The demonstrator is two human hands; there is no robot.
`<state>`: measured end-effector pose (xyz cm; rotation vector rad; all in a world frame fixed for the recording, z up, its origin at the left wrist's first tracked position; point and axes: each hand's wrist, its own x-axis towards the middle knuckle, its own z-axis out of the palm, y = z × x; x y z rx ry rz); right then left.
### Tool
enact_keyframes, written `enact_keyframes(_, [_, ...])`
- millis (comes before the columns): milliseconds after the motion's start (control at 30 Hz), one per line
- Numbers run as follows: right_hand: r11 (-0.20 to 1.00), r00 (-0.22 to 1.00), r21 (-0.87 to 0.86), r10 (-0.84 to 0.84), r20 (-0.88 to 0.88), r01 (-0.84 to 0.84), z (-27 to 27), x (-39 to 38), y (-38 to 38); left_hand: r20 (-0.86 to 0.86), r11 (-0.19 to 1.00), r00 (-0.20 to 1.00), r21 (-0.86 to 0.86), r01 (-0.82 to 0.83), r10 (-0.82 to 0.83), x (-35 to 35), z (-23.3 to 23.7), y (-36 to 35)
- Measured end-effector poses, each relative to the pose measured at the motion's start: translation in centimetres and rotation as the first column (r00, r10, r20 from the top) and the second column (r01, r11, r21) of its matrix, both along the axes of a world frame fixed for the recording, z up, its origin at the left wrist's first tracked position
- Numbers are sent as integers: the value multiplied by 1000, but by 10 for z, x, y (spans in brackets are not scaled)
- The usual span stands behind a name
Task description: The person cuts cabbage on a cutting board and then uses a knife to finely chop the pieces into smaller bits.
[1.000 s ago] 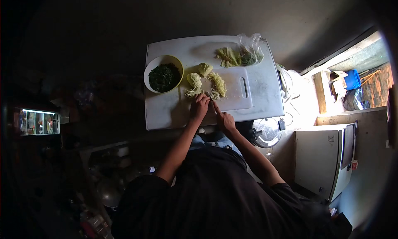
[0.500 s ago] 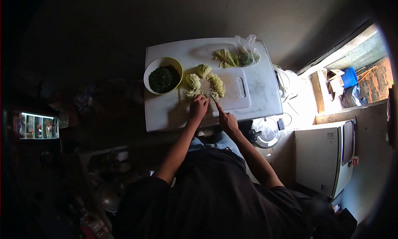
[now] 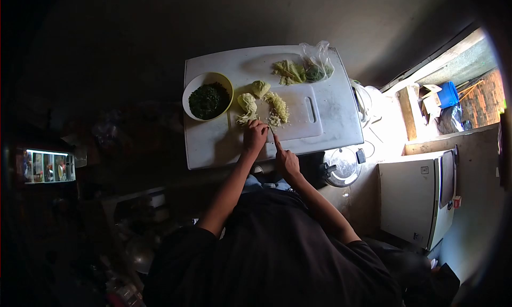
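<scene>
My right hand (image 3: 288,162) grips a knife (image 3: 276,138), its blade angled up and left over the front of a white cutting board (image 3: 308,127). Close to the blade tip, my left hand (image 3: 255,136) has its fingers bent together, pressing pale cabbage at the board's edge; the fingers partly hide it. A heap of finely chopped cabbage (image 3: 278,107) lies beyond the knife. Two larger cabbage pieces sit to its left: a wedge (image 3: 261,88) and a leafy, partly shredded chunk (image 3: 247,104).
A bowl (image 3: 188,97) of chopped dark greens (image 3: 209,100) stands at the left of the white table (image 3: 224,152). Loose leaves (image 3: 289,72) and a clear plastic bag (image 3: 318,67) with greens lie at the back. A metal pot (image 3: 343,167) is beside the table; a white fridge (image 3: 408,198) stands right.
My right hand and the knife have shifted slightly left and toward me, bringing the knife closer to my left hand. The left hand stays almost in place. The view has shifted slightly.
</scene>
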<state>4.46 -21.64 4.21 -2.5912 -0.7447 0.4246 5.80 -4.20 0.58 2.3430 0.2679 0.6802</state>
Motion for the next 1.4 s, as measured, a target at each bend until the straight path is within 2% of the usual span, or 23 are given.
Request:
enact_keyframes(133, [1000,999,12,-13,29,13,-17,-2,5,25,999,1000,36,-15,14,0,1,-1])
enact_keyframes(267, [986,989,168,-14,148,-11,-50,9,11,13,1000,1000,22,-9,9,-1,2,-2])
enact_keyframes(333, [974,980,227,-22,196,-24,-43,8,15,14,1000,1000,19,0,-1,0,3,0])
enact_keyframes(400, [992,998,124,-29,49,23,-34,3,10,25,1000,1000,18,9,-9,0,4,1])
enact_keyframes(767, [999,999,37,24,29,-25,-5,24,5,32,997,997,37,67,-68,-3,7,6])
enact_keyframes(833, [999,999,29,29,29,-30,-2,24,4,-14,995,996,-51,85,-86,-4,5,8])
enact_keyframes(967, [998,998,-28,55,36,-54,4,25,0,-42,996,998,-70,49,-52,-4,6,7])
enact_keyframes(1233, [986,993,-119,115,1,-114,28,32,-7,-94,998,995,53,28,-23,-2,13,7])
enact_keyframes(1400, [976,982,-110,189,7,-187,25,43,-15,-110,999,994,30,16,-13,-2,13,6])
